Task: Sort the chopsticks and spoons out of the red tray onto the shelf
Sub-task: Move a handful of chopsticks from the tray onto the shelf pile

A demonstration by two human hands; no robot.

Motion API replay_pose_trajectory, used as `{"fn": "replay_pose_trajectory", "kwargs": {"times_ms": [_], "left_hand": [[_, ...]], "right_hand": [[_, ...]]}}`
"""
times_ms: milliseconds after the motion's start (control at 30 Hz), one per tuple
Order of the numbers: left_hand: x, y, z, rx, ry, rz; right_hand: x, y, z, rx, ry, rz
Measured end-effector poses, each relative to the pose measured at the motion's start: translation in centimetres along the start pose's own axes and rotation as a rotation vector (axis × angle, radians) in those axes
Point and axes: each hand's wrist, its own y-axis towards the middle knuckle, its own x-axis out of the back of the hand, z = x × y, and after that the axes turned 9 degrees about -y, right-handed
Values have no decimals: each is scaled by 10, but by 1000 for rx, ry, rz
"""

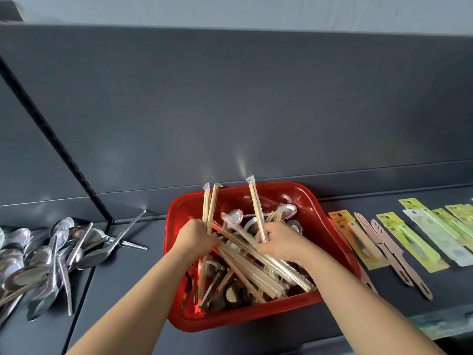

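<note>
A red tray [330, 242] sits on the dark shelf [122, 272], full of wrapped wooden chopsticks [258, 267] and metal spoons [235, 216]. My left hand [195, 239] is inside the tray on its left side, closed around two upright chopstick pairs [208, 206]. Over the tray's middle, my right hand [280, 243] grips one upright wrapped pair [256, 201]. The lower ends of the held chopsticks are buried among the loose ones.
A heap of metal spoons [46, 254] lies on the shelf to the left, past a black upright [51, 139]. Packaged knives and peelers [409, 239] lie in a row to the right. The shelf's grey back panel [256, 111] rises close behind the tray.
</note>
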Motion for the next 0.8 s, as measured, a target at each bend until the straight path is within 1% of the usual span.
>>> {"fn": "replay_pose_trajectory", "kwargs": {"times_ms": [67, 167, 267, 500, 567, 633, 800], "left_hand": [[1, -1, -3, -17, -47, 0], [2, -6, -5, -81, -138, -30], [2, -9, -2, -83, -243, -64], [2, -13, -1, -125, -461, -54], [3, -13, 0, -126, -426, -51], [4, -14, 1, -175, -392, -51], [15, -22, -13, -304, -581, -106]], "right_hand": [[1, 1, -4, -18, 24, -42], [-1, 2, -5, -42, -3, -51], [-5, 4, -4, -32, -43, -14], [-13, 5, -2, -12, -129, 100], [-11, 4, -1, -3, -112, 68], [-2, 2, -1, 4, -73, 4], [27, -10, 7, 95, 25, -215]]}}
